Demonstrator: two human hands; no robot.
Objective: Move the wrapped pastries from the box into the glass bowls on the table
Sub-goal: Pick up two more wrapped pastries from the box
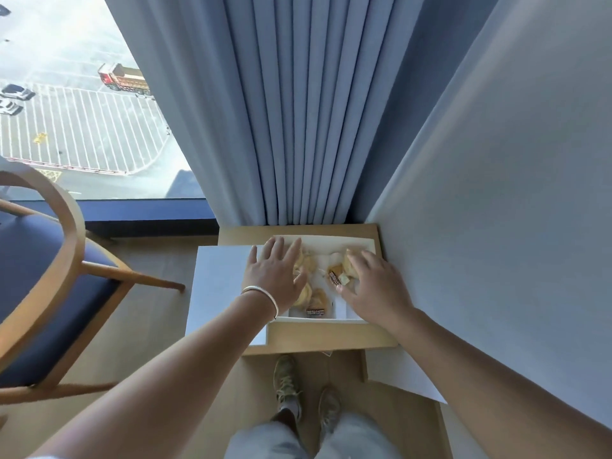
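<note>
A white open box (334, 241) lies on a low wooden stand (331, 336) in the corner under the curtain. Several yellow pastries in clear wrappers lie in it, one near the front (316, 298) and one at the back right (347, 263). My left hand (276, 273) hovers flat over the box's left part, fingers spread, covering pastries below it. My right hand (374, 284) reaches into the right part, its fingers on the back-right pastry; I cannot tell if it grips it. No glass bowl is in view.
The box's white lid (218, 286) lies folded out to the left. A wooden chair with a blue seat (56, 293) stands at the left. A blue curtain (298, 111) hangs behind, and a pale wall (496, 193) closes the right side. My feet (304, 392) stand before the stand.
</note>
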